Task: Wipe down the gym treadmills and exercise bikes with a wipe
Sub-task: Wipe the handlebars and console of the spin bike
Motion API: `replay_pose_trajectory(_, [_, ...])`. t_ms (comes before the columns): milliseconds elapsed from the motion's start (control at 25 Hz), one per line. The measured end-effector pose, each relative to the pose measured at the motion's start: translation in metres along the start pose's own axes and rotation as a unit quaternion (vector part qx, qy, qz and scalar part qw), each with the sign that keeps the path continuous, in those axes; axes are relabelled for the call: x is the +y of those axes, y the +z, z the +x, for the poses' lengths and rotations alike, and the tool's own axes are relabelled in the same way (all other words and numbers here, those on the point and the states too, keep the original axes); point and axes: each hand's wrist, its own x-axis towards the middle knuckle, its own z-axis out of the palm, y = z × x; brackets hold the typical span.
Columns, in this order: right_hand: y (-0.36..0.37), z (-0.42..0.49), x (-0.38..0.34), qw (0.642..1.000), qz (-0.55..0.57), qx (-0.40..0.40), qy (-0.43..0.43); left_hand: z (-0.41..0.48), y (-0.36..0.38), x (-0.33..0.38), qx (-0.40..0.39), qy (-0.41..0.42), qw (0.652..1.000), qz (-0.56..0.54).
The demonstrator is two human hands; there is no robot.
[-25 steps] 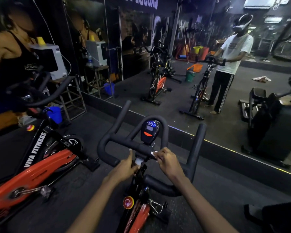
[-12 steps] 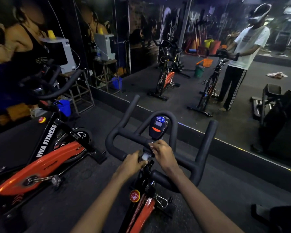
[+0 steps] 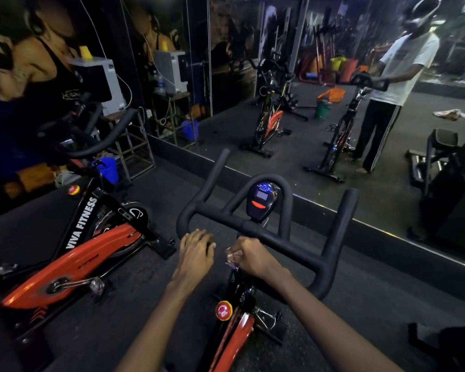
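Head cam looking down at the exercise bike (image 3: 235,335) I'm working on, orange frame nearest me. Just past that, my right hand (image 3: 254,257) is curled tight round the wipe (image 3: 232,258), a small scrunched whitish wad pinched at my fingertips. It sits right at the stem, just under the handlebar (image 3: 255,230). My left hand (image 3: 196,252) is flat, fingers out, holding nothing. It's over the near left end of the bar, but it's dim down there and I can't tell if it's actually resting on it.

So I'd say I'm mid-bike, doing the stem and the centre of the bars. Next bit probably needs the wad run out along the crossbar and up both horns, then a lighter dab on the console (image 3: 261,201).

Bike points away from me at the mirror (image 3: 301,162), long axis running near to far. The crossbar lies left to right, horns aimed forward. The wipe's too balled up to have a direction.
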Motion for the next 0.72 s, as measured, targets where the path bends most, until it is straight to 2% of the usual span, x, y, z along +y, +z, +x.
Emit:
replay_pose_trajectory(80, [-0.001,-0.001,0.007,1.0,-0.002,-0.003,0.007,0.006,0.002,-0.003,-0.043,-0.003,0.999,-0.024])
replay_pose_trajectory(160, [-0.004,-0.004,0.013,0.999,0.024,0.014,0.024,0.012,-0.001,0.002,-0.056,-0.003,0.995,-0.08])
replay_pose_trajectory(320, [-0.016,-0.016,0.0,1.0,0.025,-0.012,0.011,0.026,-0.005,0.021,-0.08,0.015,0.986,-0.148])
replay_pose_trajectory(400, [-0.024,-0.024,0.003,0.995,0.067,0.062,0.032,0.033,0.0,0.024,-0.112,0.031,0.982,-0.146])
replay_pose_trajectory(480, [-0.034,-0.036,0.017,0.976,0.1,0.183,0.067,0.041,0.004,0.024,-0.148,0.044,0.981,-0.121])
replay_pose_trajectory(560, [-0.041,-0.047,0.033,0.947,0.068,0.296,0.106,0.047,0.008,0.022,-0.166,0.051,0.98,-0.093])
replay_pose_trajectory(640, [-0.042,-0.052,0.043,0.937,0.025,0.323,0.131,0.05,0.008,0.025,-0.158,0.043,0.982,-0.099])
replay_pose_trajectory(720, [-0.043,-0.049,0.05,0.941,0.008,0.315,0.124,0.05,0.009,0.025,-0.09,0.067,0.992,-0.053])
